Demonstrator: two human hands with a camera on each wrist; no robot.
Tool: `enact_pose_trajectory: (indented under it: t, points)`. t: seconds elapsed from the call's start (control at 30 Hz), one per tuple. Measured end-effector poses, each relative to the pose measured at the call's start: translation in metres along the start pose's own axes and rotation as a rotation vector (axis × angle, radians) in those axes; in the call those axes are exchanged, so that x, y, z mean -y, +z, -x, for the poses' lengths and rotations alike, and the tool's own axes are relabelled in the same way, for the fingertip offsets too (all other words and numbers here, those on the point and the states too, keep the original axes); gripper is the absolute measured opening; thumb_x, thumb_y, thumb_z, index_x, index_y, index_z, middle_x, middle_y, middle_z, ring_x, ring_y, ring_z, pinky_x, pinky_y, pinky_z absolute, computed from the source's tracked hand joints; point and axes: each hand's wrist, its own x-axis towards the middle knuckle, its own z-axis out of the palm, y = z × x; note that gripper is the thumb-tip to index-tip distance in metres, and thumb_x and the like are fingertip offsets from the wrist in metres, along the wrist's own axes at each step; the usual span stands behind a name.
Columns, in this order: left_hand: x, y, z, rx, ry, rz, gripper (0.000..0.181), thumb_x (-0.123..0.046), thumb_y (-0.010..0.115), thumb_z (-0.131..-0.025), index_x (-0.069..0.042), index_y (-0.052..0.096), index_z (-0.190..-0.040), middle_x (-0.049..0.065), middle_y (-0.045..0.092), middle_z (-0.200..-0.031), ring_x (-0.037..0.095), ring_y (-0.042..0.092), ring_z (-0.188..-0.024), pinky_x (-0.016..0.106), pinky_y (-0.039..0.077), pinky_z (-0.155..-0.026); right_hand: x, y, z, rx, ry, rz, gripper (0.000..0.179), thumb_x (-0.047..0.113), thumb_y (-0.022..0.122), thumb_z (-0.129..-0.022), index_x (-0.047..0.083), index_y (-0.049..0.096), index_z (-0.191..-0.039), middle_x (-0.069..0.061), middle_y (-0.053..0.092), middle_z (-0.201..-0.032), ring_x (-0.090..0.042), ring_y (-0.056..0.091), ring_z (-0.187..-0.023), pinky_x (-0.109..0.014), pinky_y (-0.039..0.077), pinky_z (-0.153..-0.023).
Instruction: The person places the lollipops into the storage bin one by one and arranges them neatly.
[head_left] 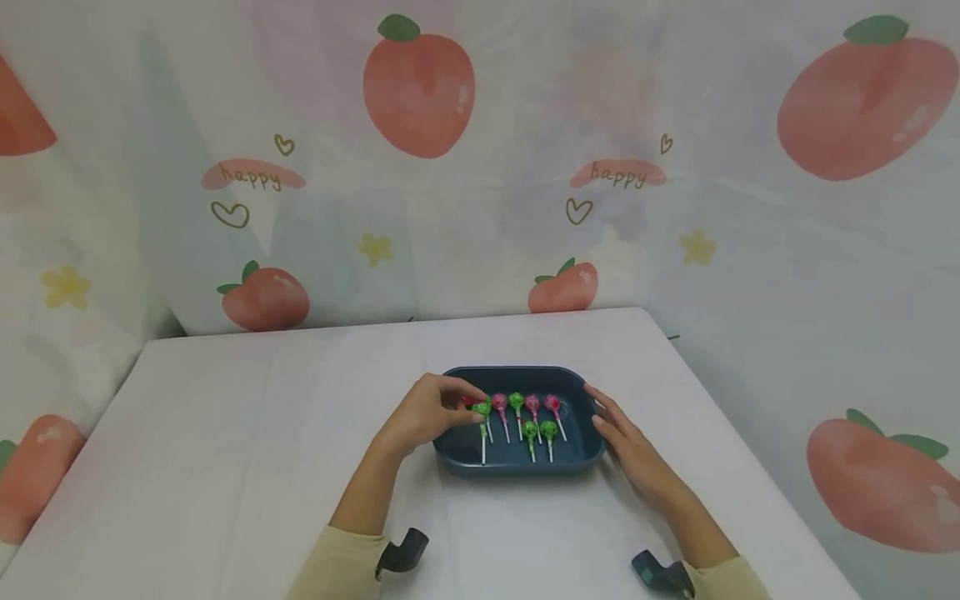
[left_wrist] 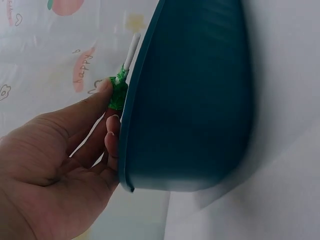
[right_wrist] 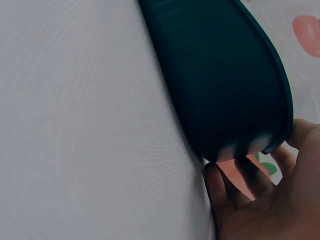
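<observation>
A dark blue tray (head_left: 517,469) with rounded corners holds several wrapped lollipops, among them a pink one (head_left: 552,403) and a green one (head_left: 549,429), their white sticks toward the person. My left hand (head_left: 427,412) reaches over the tray's left end. Thumb and fingertips pinch a green lollipop (left_wrist: 118,95) by its wrapped head, close to the rim, its stick pointing away from the palm. Part of a red wrapper shows behind those fingers. At the other end my right hand (head_left: 637,458) rests its extended fingers (right_wrist: 255,177) against the tray's outer end wall and rim.
The tray stands on a table with a white cloth (head_left: 247,433). A hanging cloth (head_left: 480,217) printed with peaches, hearts and flowers surrounds the table at the back and sides. Dark wrist devices sit by both sleeves, such as the left one (head_left: 405,550).
</observation>
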Motion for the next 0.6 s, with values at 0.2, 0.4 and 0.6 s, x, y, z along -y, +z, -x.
enact_pose_trajectory:
  t: [0.2,0.4,0.6]
  points:
    - [-0.004,0.012,-0.007,-0.004,0.021,0.008,0.021,-0.008,0.085,-0.086,-0.012,0.082,-0.106,-0.001,0.067,-0.085,0.019,0.057,-0.076,0.031,0.047,-0.065,-0.002,0.0,-0.002,-0.005,0.008,0.016,0.053,0.037,0.039,-0.114,0.029,0.028,-0.164,-0.011,0.017,-0.171,-0.042,0.012,-0.154,-0.065,0.016,-0.116]
    - [-0.004,0.026,-0.015,-0.029,-0.005,-0.014,0.019,-0.01,0.086,-0.086,-0.013,0.082,-0.105,-0.006,0.07,-0.092,0.019,0.06,-0.078,0.03,0.049,-0.064,-0.004,0.001,-0.002,-0.005,0.009,0.014,0.052,0.038,0.039,-0.113,0.03,0.028,-0.164,-0.011,0.017,-0.171,-0.042,0.012,-0.154,-0.066,0.015,-0.116]
    - [-0.002,0.035,-0.019,-0.04,-0.027,-0.018,0.02,-0.01,0.086,-0.086,-0.013,0.082,-0.104,-0.005,0.071,-0.096,0.016,0.061,-0.078,0.031,0.049,-0.064,-0.003,0.002,-0.001,-0.005,-0.016,0.014,0.052,0.034,0.041,-0.114,0.029,0.029,-0.164,-0.011,0.018,-0.17,-0.043,0.012,-0.154,-0.066,0.015,-0.116]
